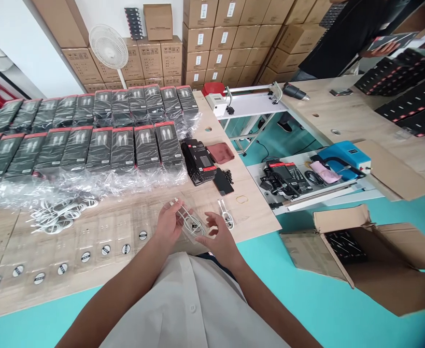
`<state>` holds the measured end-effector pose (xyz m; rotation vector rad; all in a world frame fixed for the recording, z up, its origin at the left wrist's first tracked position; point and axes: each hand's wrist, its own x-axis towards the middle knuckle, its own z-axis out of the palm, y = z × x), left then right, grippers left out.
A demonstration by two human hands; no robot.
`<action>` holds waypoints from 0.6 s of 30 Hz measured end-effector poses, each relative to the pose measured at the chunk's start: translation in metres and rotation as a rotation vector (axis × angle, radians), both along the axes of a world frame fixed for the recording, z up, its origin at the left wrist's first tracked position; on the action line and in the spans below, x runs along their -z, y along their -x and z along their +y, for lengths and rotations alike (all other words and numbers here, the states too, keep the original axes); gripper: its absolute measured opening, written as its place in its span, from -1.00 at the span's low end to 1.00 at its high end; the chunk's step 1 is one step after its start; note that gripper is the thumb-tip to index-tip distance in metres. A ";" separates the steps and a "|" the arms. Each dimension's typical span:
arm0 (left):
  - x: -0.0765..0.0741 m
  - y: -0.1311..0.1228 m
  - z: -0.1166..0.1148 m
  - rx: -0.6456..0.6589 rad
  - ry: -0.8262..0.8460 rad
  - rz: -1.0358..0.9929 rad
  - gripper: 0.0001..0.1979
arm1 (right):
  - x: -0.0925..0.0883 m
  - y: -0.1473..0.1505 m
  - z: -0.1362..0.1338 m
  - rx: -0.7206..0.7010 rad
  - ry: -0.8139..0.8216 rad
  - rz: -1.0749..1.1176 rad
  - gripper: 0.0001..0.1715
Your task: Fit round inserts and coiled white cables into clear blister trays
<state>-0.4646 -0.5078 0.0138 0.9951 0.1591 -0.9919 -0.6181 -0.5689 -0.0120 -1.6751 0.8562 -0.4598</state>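
My left hand (169, 223) is closed on one side of a clear plastic tray (188, 212), tilted in front of my shirt. A coiled white cable (192, 224) lies in the tray, with a small round black-and-white label at its lower end. At the tray's right end is my right hand (220, 237), its fingers curved and apart; its thumb is close to the lower edge, and whether it touches is unclear. Another coiled white cable (227, 216) sits on the table just beyond that hand. Left of me lie several flat clear trays (116, 232) with round labels and a heap of white cables (58, 215).
Rows of plastic-wrapped black boxes (100, 147) line the table's far side. Nearby are stacked black sleeves (200, 164), a dark flat slab (223, 181) and a rubber band (241, 199). An open carton (386, 275) stands right, below a blue machine (346, 157). A person (328, 43) works beyond.
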 end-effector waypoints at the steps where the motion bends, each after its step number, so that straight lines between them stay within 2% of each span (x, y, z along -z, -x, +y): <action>1: 0.001 -0.001 0.000 0.009 0.000 -0.002 -0.67 | 0.004 -0.002 0.001 -0.031 -0.137 -0.034 -0.33; 3: 0.003 -0.002 0.002 0.014 -0.003 -0.017 -0.68 | 0.011 -0.005 0.003 -0.103 -0.357 -0.083 -0.40; 5: 0.007 -0.004 0.004 0.009 -0.003 -0.045 -0.69 | 0.015 -0.009 0.007 -0.111 -0.442 -0.086 -0.44; 10: 0.015 -0.009 0.008 -0.039 -0.073 -0.068 -0.69 | 0.021 -0.018 0.018 -0.056 -0.434 -0.015 -0.46; 18: 0.022 -0.011 0.010 -0.064 -0.096 -0.050 -0.67 | 0.023 -0.025 0.021 -0.104 -0.379 0.119 -0.56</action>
